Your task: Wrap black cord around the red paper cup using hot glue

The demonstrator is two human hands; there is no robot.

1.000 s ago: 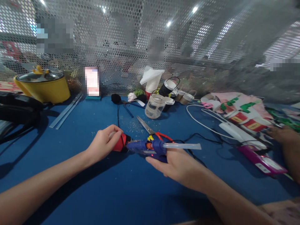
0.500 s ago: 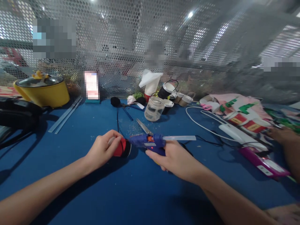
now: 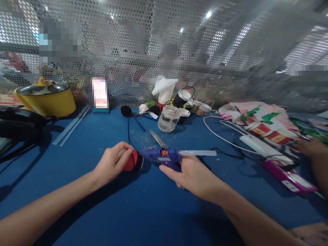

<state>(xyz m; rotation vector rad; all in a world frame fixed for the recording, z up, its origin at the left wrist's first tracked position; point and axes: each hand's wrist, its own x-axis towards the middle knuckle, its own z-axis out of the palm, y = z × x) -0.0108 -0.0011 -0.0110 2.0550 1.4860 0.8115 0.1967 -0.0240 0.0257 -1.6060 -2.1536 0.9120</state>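
One cup (image 3: 133,162) is looking partly black-covered, red remaining; my left hand (image 3: 111,159) is pinching it, my right hand (image 3: 192,175) clasping a glue gun (image 3: 153,154).

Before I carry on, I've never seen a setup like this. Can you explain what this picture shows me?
There is no machine: you see one person's bare hands through a camera on their head, looking forward and down. The left hand has its grip on a red cup with a black end. The right hand holds a blue glue gun, its nozzle at the cup; a clear glue stick juts from its back. On the blue table beyond lie scissors, a clear jar and a black yarn ball. Another person's hand shows at the right edge.
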